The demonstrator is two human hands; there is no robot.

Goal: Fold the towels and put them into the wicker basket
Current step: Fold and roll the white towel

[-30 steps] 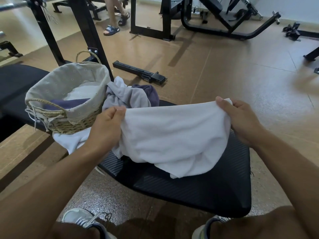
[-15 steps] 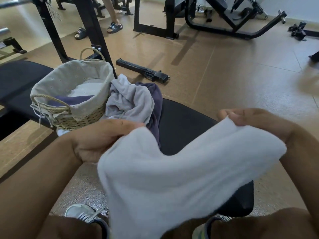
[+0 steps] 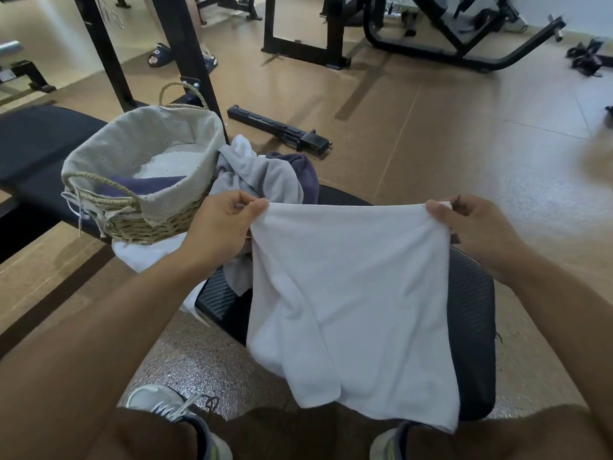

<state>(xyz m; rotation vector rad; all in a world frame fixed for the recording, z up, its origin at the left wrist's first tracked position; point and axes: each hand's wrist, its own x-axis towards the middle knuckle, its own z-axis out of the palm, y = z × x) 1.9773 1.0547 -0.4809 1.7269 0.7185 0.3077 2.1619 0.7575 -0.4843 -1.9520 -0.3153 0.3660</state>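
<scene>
Left hand and right hand pinch the white towel's top corners, hanging above the black bench near the wicker basket.

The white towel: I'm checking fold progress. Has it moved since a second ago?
Yes. The white towel was bunched on the black bench then; now it hangs off it, spread between both hands, nearer the person.

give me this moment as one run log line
step: spreading white towel | left hand: pinches top corner | right hand: pinches other top corner | wicker basket: holds purple towel
</scene>
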